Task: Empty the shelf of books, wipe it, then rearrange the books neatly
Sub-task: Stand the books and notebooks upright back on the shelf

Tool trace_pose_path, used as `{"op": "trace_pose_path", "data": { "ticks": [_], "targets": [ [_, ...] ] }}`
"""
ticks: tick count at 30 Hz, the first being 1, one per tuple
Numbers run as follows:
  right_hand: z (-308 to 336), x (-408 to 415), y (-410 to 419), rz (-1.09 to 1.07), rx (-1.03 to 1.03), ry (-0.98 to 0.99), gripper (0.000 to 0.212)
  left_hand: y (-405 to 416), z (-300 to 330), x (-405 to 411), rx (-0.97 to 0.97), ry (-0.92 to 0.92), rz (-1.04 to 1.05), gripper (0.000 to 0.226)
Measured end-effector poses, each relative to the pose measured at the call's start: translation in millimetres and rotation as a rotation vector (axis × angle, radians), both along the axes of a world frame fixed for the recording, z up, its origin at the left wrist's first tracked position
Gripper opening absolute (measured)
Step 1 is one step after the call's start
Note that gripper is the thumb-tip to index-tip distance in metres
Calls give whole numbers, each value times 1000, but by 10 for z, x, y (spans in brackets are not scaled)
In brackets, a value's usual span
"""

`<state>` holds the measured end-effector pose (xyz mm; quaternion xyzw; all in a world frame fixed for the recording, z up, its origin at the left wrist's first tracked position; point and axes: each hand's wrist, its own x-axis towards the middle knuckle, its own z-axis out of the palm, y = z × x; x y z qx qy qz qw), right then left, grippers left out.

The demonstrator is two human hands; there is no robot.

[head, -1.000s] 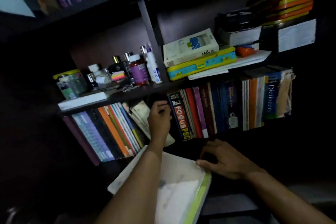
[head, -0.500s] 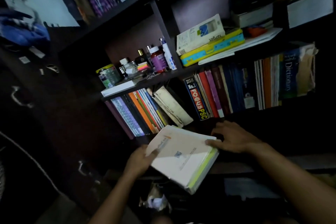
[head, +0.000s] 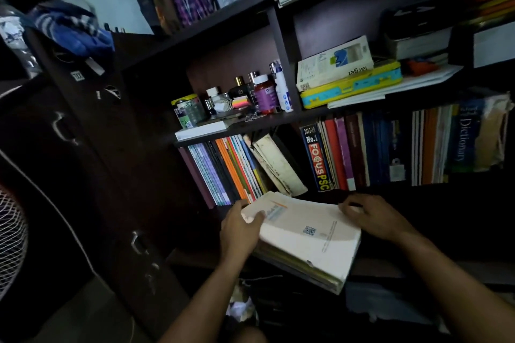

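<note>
Single head cam, wide-angle, worn by person, looks fwd and down, tilted so the dark shelf unit [head: 278, 122] runs slanted across frame. Close range: both forearms enter from bottom edge, book row [head: 390, 147] near mid-frame. Left edge catches a fan grille [head: 11, 237]. No 2nd view, so no overlap.

Stack of books [head: 306, 234] lies before shelf [head: 362, 189], between both hands.

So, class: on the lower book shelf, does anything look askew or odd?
Yes. The worn cream books lean hard to the left against the colourful thin books, leaving a dark gap before the upright Focus PSC book.
</note>
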<state>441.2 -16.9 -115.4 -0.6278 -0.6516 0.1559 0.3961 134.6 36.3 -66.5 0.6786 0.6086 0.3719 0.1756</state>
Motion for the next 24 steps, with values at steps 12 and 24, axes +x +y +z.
{"op": "trace_pose_path", "data": {
  "ticks": [12,24],
  "targets": [
    [95,-89,-118,-41,81,5,9,-405,26,542,-490,-821,-81,26],
    [846,-880,260,98,160,-23,19,-341,602,42,85,-1103,-249,25]
  ]
}}
